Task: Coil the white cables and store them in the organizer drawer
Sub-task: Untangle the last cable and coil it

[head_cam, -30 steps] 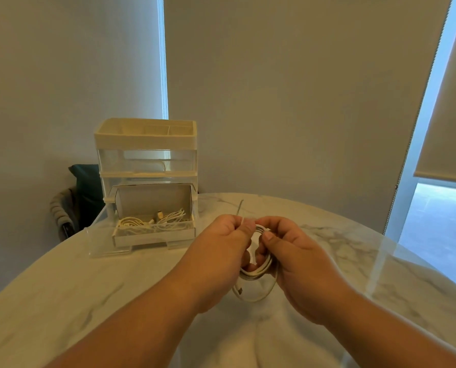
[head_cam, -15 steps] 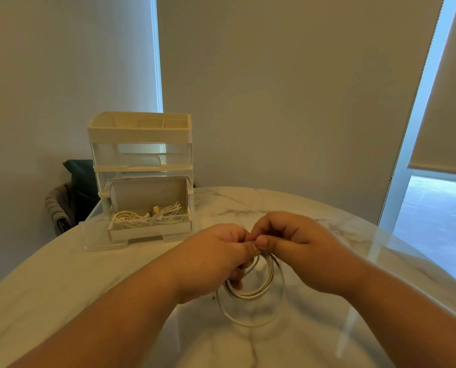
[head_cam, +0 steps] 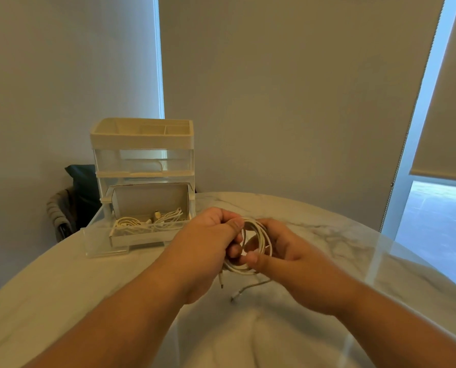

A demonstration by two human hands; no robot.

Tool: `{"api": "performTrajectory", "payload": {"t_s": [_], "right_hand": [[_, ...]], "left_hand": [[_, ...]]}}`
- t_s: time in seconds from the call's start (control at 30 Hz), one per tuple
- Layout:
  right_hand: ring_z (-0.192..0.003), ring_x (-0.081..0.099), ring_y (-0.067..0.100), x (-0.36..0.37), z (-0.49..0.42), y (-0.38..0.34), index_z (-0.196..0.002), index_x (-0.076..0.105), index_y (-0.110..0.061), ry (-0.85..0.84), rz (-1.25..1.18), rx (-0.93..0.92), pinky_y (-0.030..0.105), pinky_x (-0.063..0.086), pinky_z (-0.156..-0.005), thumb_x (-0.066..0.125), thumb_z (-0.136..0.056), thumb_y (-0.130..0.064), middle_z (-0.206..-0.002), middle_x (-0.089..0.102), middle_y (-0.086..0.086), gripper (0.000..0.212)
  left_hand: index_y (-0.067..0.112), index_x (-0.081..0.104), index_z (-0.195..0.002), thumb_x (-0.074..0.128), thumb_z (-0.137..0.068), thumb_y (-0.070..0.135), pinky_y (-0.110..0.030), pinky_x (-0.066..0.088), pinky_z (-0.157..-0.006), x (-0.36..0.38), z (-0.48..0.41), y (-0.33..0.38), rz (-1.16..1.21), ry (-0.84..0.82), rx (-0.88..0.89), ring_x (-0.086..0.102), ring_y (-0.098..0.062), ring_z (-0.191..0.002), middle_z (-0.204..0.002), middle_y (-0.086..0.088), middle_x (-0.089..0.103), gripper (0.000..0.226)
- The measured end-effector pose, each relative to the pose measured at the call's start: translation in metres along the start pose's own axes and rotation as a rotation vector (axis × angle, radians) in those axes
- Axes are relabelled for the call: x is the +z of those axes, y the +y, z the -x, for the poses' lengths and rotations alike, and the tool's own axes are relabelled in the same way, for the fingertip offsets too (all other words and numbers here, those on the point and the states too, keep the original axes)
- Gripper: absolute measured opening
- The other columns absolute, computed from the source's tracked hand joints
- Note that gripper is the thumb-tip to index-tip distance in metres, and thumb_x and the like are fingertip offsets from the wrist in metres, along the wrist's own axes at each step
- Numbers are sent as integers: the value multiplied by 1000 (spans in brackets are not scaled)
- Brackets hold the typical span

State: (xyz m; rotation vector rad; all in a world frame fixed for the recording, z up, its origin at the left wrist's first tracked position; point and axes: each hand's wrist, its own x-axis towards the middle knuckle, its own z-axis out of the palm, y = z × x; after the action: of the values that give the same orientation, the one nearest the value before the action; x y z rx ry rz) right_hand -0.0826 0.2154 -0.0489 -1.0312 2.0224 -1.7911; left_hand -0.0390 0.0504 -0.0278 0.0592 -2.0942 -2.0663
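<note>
The left hand and right hand both pinch the coiled white cable at frame centre, above the tabletop. It is probably light, limp and springy: grip across all loops, or they unwind. The open drawer lies left of centre.

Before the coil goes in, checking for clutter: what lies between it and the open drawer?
Nothing: head view shows bare marble table between the drawer and the coiled cable gripped by left hand and right hand.
</note>
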Motion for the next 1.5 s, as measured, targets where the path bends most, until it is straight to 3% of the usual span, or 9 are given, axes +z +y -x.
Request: {"api": "performTrajectory", "payload": {"t_s": [0.1,0.37,0.6,0.87,1.07,1.2,1.3,1.37,1.5], "right_hand": [[-80,64,4,11,-3,8,-122,59,-21,128,19,-34,16,49,-66,66,-92,-4,-92,71,-11,35],[-78,59,5,22,-2,12,-116,62,-27,250,48,-168,24,45,-67,48,-104,-17,-89,68,-7,21],[-96,64,8,11,0,4,-112,62,-31,243,369,-196,29,53,-84,46,-105,-21,-101,69,-12,20],[-96,58,-1,9,0,3,-116,53,-38,182,536,-200,13,46,-80,50,-102,-28,-99,64,-20,18],[-87,66,29,3,-3,9,-108,63,-27,251,222,-109,53,55,-84,59,-89,-52,-95,69,12,32],[-74,61,23,-1,-7,15,-74,69,-20,254,-173,33,42,51,-83,52,-98,-29,-76,51,21,32],[-58,56,21,-3,-11,18,-88,66,-7,286,-370,168,43,52,-78,42,-103,-4,-63,46,11,28],[-57,56,22,-6,-13,21,-95,64,-6,318,-288,199,44,52,-72,41,-103,-2,-64,53,9,25],[-71,61,11,-12,-11,26,-84,75,-27,394,358,176,24,47,-72,57,-99,-17,-74,70,-8,26]], "left_hand": [[14,65,-96,53,-101,21,-31,44,-57,1,-2,0,64,31,-25,45,-10,-51,-70,-5,57,15],[7,50,-83,48,-102,24,-33,46,-57,7,9,11,515,-148,-126,39,-14,-46,-60,-5,38,25],[12,74,-100,53,-101,27,-48,56,-91,-11,4,10,29,-121,-28,66,-27,-85,-96,-17,72,26],[16,68,-102,52,-102,30,-35,50,-67,3,6,6,-45,-21,-29,47,-15,-62,-69,-2,53,21],[15,69,-96,52,-101,26,-35,45,-65,8,1,2,78,99,-24,43,-13,-59,-64,1,50,20],[12,62,-89,48,-103,19,-29,36,-52,4,1,8,343,79,-47,33,-9,-48,-60,2,40,20],[8,66,-99,46,-104,17,-28,32,-52,-3,0,12,423,38,-42,29,-9,-48,-58,3,35,22],[7,69,-103,47,-104,19,-29,33,-54,-6,0,12,424,33,-46,30,-9,-48,-58,2,36,25],[7,71,-106,50,-102,23,-28,33,-54,-4,1,13,423,36,-42,31,-9,-49,-58,2,37,26]]}}
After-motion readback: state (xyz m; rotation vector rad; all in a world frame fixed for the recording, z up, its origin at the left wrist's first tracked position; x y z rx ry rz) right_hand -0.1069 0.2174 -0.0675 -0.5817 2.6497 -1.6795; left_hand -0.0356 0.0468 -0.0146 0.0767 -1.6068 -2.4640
